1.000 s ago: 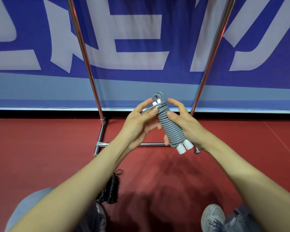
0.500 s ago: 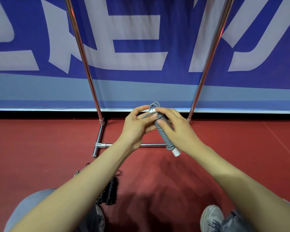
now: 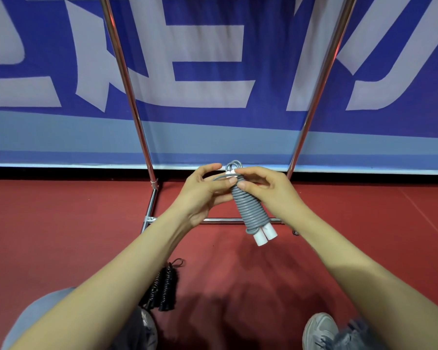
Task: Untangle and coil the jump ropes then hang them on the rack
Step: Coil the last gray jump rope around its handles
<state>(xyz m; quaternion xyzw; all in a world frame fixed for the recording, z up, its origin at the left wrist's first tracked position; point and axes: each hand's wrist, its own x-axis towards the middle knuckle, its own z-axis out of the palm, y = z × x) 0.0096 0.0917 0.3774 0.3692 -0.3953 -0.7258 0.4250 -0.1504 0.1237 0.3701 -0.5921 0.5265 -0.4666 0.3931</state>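
Grey jump rope (image 3: 248, 208): cord wound in tight turns around its two white handles, whose ends stick out at the bottom; tilted, held in the air in front of the rack's (image 3: 127, 79) low crossbar.
Left hand (image 3: 202, 195): fingers curled, thumb and forefinger pinching a loose strand at the bundle's top.
Right hand (image 3: 271, 193): fingertips pinching the upper end (small loops poke out above).
Black jump rope (image 3: 165, 286): coiled, lying on the red floor (image 3: 61, 236) beside the left forearm.
Blue banner (image 3: 200, 59): behind the rack.
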